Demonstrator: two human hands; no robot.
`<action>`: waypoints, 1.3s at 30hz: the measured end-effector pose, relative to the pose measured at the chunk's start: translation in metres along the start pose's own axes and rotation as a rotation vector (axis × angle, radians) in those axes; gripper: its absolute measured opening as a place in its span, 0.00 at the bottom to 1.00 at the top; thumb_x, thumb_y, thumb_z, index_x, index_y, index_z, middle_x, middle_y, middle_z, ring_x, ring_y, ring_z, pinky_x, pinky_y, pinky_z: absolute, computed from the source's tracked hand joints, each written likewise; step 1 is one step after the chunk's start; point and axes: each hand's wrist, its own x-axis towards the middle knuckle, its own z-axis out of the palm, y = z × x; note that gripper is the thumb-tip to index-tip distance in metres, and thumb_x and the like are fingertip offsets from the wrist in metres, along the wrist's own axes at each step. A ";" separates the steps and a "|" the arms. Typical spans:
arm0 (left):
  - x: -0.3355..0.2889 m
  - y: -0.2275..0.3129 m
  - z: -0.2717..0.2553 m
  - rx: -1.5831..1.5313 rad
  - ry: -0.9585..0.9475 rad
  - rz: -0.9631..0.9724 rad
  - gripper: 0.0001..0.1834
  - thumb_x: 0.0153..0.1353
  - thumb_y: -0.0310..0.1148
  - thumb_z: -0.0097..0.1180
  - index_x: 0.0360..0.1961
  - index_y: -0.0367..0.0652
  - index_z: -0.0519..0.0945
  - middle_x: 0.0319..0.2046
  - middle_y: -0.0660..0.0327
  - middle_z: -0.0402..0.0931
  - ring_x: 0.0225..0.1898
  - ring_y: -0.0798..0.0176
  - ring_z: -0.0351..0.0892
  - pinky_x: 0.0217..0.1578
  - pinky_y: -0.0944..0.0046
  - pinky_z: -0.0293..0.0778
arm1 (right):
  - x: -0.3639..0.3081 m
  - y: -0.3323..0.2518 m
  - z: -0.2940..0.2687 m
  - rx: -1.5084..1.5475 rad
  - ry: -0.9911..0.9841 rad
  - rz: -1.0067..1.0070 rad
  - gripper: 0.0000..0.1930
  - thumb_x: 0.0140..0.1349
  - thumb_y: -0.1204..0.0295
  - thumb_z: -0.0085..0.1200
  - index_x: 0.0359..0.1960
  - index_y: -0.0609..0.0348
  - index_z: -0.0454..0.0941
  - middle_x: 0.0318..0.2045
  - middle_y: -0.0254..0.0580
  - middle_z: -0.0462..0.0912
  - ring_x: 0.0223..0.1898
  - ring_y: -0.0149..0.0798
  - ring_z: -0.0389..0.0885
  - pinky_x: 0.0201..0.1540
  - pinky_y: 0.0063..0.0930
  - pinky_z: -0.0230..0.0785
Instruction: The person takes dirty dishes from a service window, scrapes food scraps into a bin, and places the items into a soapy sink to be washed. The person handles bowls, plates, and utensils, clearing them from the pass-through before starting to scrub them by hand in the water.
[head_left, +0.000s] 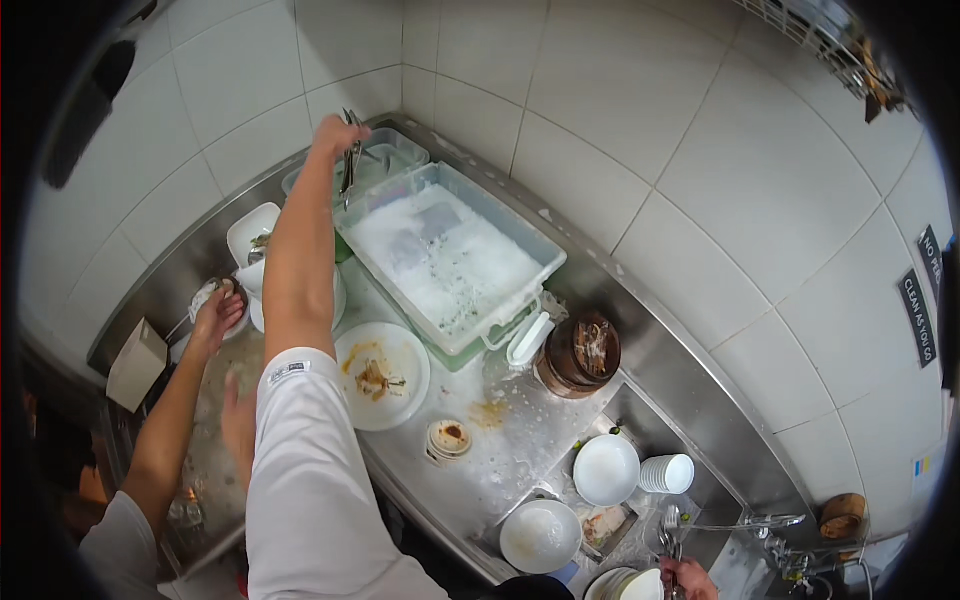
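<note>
My left arm, in a white sleeve, stretches to the far corner of the steel counter. At its end my left hand [337, 135] is closed round a bunch of metal cutlery [350, 165], held over a small clear plastic tub [398, 150]. Beside that tub stands a larger clear plastic tub [545, 258] full of white suds. Low on the right, partly cut off by the frame edge, my right hand [688, 578] is closed on several forks [670, 530]. Below them is a stack of white dishes [625, 585]. A running faucet [775, 521] is close by.
A co-worker's hand [215, 315] works by white dishes on the left. A soiled white plate [383, 375], small stacked cups [448, 438] and brown steamer baskets [580, 355] stand on the counter. White bowls [607, 468] sit at the sink. A white-handled brush [530, 340] leans by the suds tub.
</note>
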 end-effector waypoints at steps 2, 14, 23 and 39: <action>0.007 0.005 0.010 -0.093 0.273 0.125 0.19 0.54 0.36 0.58 0.38 0.28 0.79 0.29 0.46 0.80 0.34 0.59 0.82 0.38 0.60 0.75 | -0.019 -0.061 0.049 0.279 -0.132 0.034 0.15 0.63 0.59 0.47 0.25 0.56 0.75 0.14 0.34 0.71 0.11 0.31 0.66 0.14 0.28 0.57; -0.182 -0.082 0.118 -1.220 0.624 -0.386 0.06 0.60 0.30 0.51 0.29 0.40 0.74 0.24 0.63 0.75 0.23 0.69 0.72 0.24 0.69 0.70 | -0.036 -0.610 0.428 0.419 -1.353 -0.586 0.14 0.65 0.58 0.49 0.35 0.57 0.74 0.15 0.23 0.66 0.14 0.22 0.62 0.16 0.17 0.55; -0.218 -0.069 0.105 -1.226 0.354 -0.408 0.04 0.61 0.26 0.52 0.36 0.36 0.74 0.30 0.60 0.76 0.26 0.70 0.74 0.28 0.70 0.75 | 0.095 -0.699 0.463 -0.056 -0.203 -1.170 0.21 0.54 0.61 0.57 0.46 0.62 0.75 0.38 0.49 0.81 0.43 0.49 0.79 0.48 0.39 0.71; -0.152 0.002 0.178 -0.188 -0.163 0.282 0.32 0.46 0.40 0.65 0.53 0.40 0.73 0.55 0.43 0.68 0.56 0.54 0.70 0.53 0.61 0.66 | 0.075 -0.160 0.144 0.387 -0.052 -0.527 0.15 0.64 0.67 0.51 0.49 0.61 0.75 0.44 0.40 0.80 0.45 0.33 0.78 0.49 0.28 0.72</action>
